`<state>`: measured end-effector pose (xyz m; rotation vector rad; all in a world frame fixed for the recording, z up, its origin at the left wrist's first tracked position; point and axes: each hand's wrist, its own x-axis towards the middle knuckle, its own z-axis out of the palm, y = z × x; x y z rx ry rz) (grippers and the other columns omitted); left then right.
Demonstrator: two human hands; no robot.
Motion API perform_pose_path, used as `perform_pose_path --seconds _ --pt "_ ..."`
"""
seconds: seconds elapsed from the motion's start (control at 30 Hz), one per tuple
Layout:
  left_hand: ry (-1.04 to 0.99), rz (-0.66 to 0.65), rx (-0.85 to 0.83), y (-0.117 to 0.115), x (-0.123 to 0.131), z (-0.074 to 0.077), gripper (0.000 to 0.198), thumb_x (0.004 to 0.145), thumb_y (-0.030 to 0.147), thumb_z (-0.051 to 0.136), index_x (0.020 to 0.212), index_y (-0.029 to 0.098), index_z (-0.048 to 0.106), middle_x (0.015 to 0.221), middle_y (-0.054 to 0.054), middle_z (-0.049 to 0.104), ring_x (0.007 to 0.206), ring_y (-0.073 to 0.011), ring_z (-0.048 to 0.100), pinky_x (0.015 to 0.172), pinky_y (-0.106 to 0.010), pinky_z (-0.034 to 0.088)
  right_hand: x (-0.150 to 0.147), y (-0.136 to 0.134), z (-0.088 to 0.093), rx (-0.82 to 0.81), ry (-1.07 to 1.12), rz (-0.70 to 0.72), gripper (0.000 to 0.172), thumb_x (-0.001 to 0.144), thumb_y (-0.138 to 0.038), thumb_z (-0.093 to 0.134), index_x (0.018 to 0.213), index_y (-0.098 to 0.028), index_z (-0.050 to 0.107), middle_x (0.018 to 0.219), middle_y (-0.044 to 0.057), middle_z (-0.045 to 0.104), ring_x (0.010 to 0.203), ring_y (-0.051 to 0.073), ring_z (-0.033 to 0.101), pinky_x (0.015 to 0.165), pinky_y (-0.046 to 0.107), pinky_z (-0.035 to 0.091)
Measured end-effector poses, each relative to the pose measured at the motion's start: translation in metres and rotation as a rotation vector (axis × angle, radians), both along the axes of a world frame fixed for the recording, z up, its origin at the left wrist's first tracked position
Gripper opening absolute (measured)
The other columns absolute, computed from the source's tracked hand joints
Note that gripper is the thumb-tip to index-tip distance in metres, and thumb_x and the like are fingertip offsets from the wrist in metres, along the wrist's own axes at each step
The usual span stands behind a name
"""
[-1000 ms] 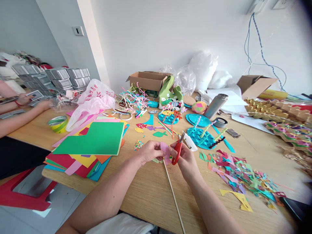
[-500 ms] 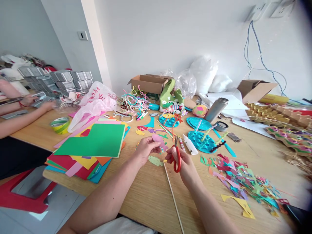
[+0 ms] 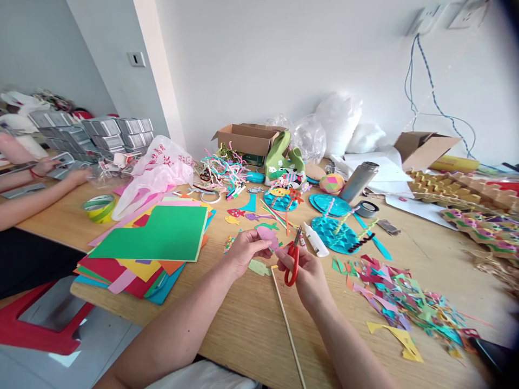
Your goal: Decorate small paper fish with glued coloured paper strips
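Observation:
My left hand (image 3: 248, 249) pinches a small purple paper cut-out (image 3: 267, 236) above the table. Close on its right, my right hand (image 3: 307, 273) is closed round red-handled scissors (image 3: 292, 265), their blades pointing up and away from me. The thumb and finger of that hand reach the paper's right edge and seem to touch it. Beneath the hands lie a pale green paper fish (image 3: 258, 267) and a thin wooden stick (image 3: 288, 329). Beyond them are small paper fish, among them a yellow one (image 3: 232, 220), and a white glue bottle (image 3: 316, 240).
Coloured paper sheets (image 3: 162, 237) are stacked at left beside yellow tape (image 3: 99, 208). Paper scraps (image 3: 405, 297) spread at right. Blue-painted discs (image 3: 334, 235), a steel flask (image 3: 360, 182) and pipe cleaners (image 3: 223, 170) stand farther back. Another person's hands (image 3: 77, 175) work at far left.
My right hand has brought its fingertips to the purple paper, and the scissors have tilted to the right. The purple paper has turned a little in my left hand.

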<state>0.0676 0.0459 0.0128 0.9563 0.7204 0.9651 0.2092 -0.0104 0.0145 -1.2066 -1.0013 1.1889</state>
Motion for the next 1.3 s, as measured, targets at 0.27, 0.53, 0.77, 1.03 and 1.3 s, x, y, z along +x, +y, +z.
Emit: perform_pose_path --seconds 0.27,0.53,0.77,1.03,1.3 --pt "0.024 -0.077 0.030 -0.0019 0.0008 -0.0020 0.030 0.060 0.034 0.080 0.075 0.010 0.069 0.071 -0.004 0.065 0.061 -0.0116 0.058 0.065 -0.026 0.046 0.0008 -0.0004 0.0001 0.024 -0.030 0.032 0.041 0.063 -0.055 0.077 0.068 -0.018 0.060 0.056 -0.001 0.057 0.053 0.013 0.051 0.052 0.025 0.041" --pt "-0.144 0.052 -0.077 -0.0003 -0.0033 0.0055 0.026 0.057 0.027 0.080 0.073 0.011 0.067 0.066 -0.004 0.066 0.060 -0.0124 0.059 0.065 -0.027 0.047 -0.0006 -0.0028 0.0012 0.038 -0.053 0.168 0.048 0.080 -0.064 0.057 0.080 -0.017 0.063 0.065 0.003 0.063 0.058 0.014 0.057 0.057 0.026 0.045" --pt "-0.150 0.079 -0.055 0.0006 -0.0041 0.0057 0.025 0.059 0.029 0.078 0.069 0.011 0.064 0.065 -0.003 0.064 0.060 -0.0115 0.057 0.061 -0.025 0.046 -0.0071 -0.0060 0.0019 -0.046 -0.189 0.345 0.054 0.078 -0.070 0.052 0.073 -0.017 0.060 0.058 0.002 0.063 0.048 0.014 0.055 0.048 0.025 0.041" --pt "-0.116 0.057 -0.025 0.0008 -0.0033 0.0038 0.025 0.061 0.031 0.076 0.071 0.012 0.063 0.068 -0.004 0.065 0.067 -0.0162 0.063 0.067 -0.029 0.047 -0.0064 -0.0055 -0.0041 -0.045 -0.185 0.382 0.051 0.078 -0.068 0.055 0.076 -0.017 0.061 0.059 0.001 0.063 0.050 0.014 0.057 0.048 0.025 0.040" --pt "-0.113 0.077 -0.030 0.0012 -0.0035 0.0031 0.025 0.061 0.031 0.074 0.071 0.011 0.063 0.066 -0.004 0.064 0.064 -0.0163 0.063 0.065 -0.028 0.046 -0.0071 -0.0061 -0.0049 -0.053 -0.172 0.384 0.050 0.077 -0.067 0.057 0.076 -0.017 0.061 0.060 0.002 0.063 0.051 0.014 0.057 0.049 0.025 0.039"
